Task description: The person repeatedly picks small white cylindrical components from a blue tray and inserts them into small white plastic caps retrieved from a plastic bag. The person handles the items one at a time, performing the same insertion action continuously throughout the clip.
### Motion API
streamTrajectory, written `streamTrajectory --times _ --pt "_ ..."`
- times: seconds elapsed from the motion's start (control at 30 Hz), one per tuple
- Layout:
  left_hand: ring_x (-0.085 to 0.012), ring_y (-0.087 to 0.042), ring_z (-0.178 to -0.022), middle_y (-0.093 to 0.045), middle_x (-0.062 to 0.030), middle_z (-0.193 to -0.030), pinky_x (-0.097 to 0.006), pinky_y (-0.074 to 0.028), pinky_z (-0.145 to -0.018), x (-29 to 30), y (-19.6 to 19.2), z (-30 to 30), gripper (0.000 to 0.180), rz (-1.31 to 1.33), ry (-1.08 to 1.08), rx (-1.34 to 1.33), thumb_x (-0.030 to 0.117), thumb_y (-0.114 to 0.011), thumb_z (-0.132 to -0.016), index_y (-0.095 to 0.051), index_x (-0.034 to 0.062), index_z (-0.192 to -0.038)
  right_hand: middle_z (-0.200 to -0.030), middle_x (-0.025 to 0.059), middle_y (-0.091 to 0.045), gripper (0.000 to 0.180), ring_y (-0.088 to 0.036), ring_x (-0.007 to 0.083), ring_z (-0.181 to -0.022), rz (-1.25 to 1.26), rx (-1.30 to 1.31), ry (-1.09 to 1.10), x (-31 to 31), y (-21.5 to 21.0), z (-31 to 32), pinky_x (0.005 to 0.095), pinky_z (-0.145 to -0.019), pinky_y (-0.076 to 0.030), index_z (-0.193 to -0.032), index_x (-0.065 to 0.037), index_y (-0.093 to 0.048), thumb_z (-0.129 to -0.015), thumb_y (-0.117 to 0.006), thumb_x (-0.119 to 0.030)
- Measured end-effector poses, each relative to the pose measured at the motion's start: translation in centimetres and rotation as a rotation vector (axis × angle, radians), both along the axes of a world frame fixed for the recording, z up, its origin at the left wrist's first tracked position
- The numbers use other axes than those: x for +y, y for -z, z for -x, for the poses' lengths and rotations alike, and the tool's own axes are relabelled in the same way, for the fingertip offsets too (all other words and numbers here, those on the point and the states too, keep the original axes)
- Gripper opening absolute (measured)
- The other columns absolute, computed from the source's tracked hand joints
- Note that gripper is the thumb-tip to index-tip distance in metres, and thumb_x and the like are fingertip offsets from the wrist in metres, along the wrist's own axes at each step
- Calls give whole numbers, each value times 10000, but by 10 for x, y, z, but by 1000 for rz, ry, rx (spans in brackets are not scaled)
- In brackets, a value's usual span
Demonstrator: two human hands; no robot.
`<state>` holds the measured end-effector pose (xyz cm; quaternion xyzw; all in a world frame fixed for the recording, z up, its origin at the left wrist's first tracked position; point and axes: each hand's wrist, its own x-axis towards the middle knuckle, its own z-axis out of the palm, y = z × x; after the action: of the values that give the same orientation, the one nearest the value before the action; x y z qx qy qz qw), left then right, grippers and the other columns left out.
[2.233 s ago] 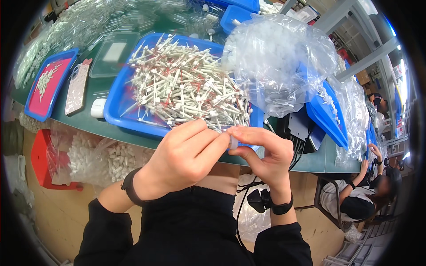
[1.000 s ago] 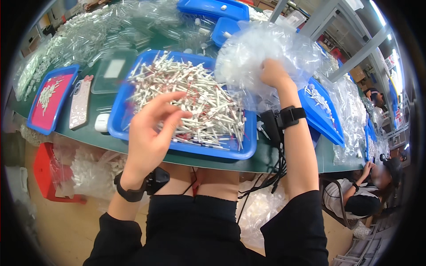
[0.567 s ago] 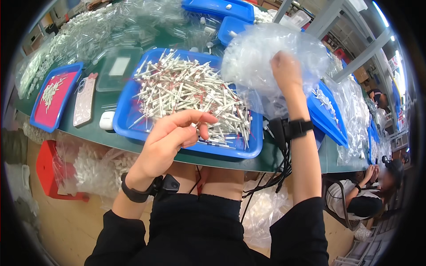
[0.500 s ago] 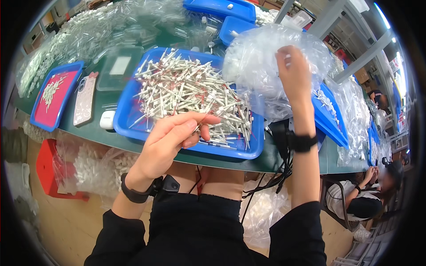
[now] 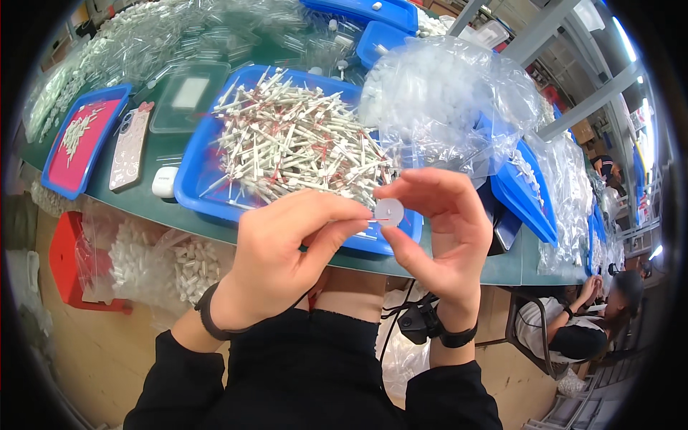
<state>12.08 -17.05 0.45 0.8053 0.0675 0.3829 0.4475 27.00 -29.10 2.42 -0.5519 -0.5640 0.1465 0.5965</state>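
My left hand (image 5: 294,247) pinches a thin reddish-white piece (image 5: 374,220) between thumb and forefinger. Its tip meets a small round translucent cap (image 5: 389,211). The thumb and forefinger of my right hand (image 5: 451,240) hold that cap at its edges, the other fingers curving behind. Both hands are over the near right side of a blue tray (image 5: 188,185). Heaped in the tray are many slim white sticks (image 5: 294,136) with red threads or strips among them. Beyond my right hand spreads a clear plastic bag (image 5: 437,93) of whitish pieces.
At left on the green table (image 5: 154,206) are a small blue tray with a pink base (image 5: 89,154), a phone (image 5: 131,150), a white case (image 5: 165,182) and a clear lid (image 5: 190,97). Another blue tray (image 5: 527,190) stands right. A person (image 5: 566,326) sits farther right.
My right hand has come back from the plastic bag toward my left hand, with a round translucent cap now between its fingers. My left hand has turned and shifted right.
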Motion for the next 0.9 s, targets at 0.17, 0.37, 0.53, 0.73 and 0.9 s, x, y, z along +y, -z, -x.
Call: streamTrajectory --times 0.17,0.37,0.53,0.73,0.9 --pt "-183 -637 -667 -669 -94 -788 -262 -475 -576 -5 -2 -3 137 -188 -129 -55 -50 -663 -780 -676 2 -906 -1039 98 -641 345 -648 191 -965 3 -51 52 0 1 5 300 -808 -534 -1065 7 -621 -730 -686 62" --pt "-224 -617 -652 -655 -88 -763 -301 -472 -569 -5 0 -5 172 -320 -162 -78 -66 -676 -720 -670 10 -874 -952 97 -682 334 -676 212 -878 -55 -245 89 0 5 -2 286 -741 -531 -1003 -16 -660 -682 -724 51" --pt "-237 -609 -674 -645 -90 -808 -312 -468 -589 -2 1 -4 209 -393 -78 -53 -68 -667 -732 -651 0 -929 -960 99 -698 324 -687 219 -868 -16 -212 94 -4 7 -2 288 -744 -534 -972 -20 -673 -664 -765 20" --pt "-262 -638 -797 -641 -126 -937 -308 -495 -691 -18 3 -10 306 -104 -33 -68 -106 -608 -782 -576 -45 -1081 -944 92 -698 291 -681 218 -868 2 -259 60 -4 8 -7 289 -745 -534 -933 -26 -688 -659 -784 2" --pt "-248 -649 -764 -669 -127 -917 -308 -506 -661 -5 6 -5 254 -170 -82 14 -110 -624 -772 -631 -20 -1009 -936 93 -697 290 -675 215 -877 32 -164 39 -6 11 -10 297 -764 -529 -935 -19 -694 -661 -786 5"
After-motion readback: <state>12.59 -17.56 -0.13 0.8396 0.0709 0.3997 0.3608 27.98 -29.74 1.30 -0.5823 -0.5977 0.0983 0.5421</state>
